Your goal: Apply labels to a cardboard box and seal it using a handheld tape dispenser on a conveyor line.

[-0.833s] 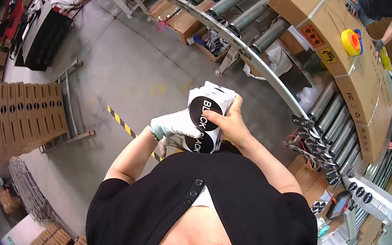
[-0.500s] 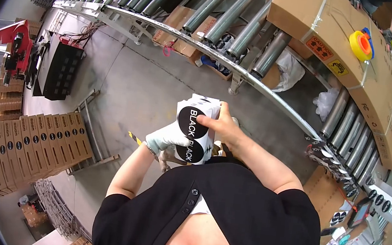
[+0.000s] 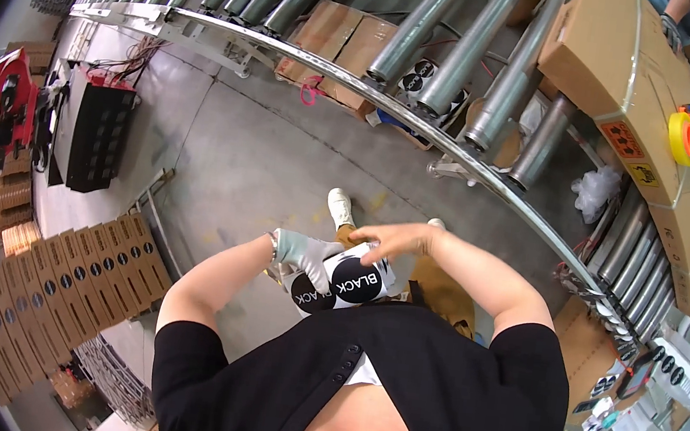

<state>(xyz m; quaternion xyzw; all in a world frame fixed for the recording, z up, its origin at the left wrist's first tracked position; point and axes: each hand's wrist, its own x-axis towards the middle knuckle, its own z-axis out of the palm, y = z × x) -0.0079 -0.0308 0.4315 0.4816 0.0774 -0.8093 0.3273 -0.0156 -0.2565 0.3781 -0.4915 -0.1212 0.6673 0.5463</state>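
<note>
Two hands meet at a stack of white label sheets with round black stickers (image 3: 359, 279), near six o'clock in the view. The gloved left hand (image 3: 304, 254), at the stack's ten o'clock, grips it thumb on top, other fingers hidden. The bare right hand (image 3: 395, 241), at one o'clock, arches over the upper edge; whether it pinches a sheet I cannot tell. Farther, toward two o'clock, a strapped carton (image 3: 653, 124), cut off above, rests on a roller conveyor (image 3: 472, 55).
</note>
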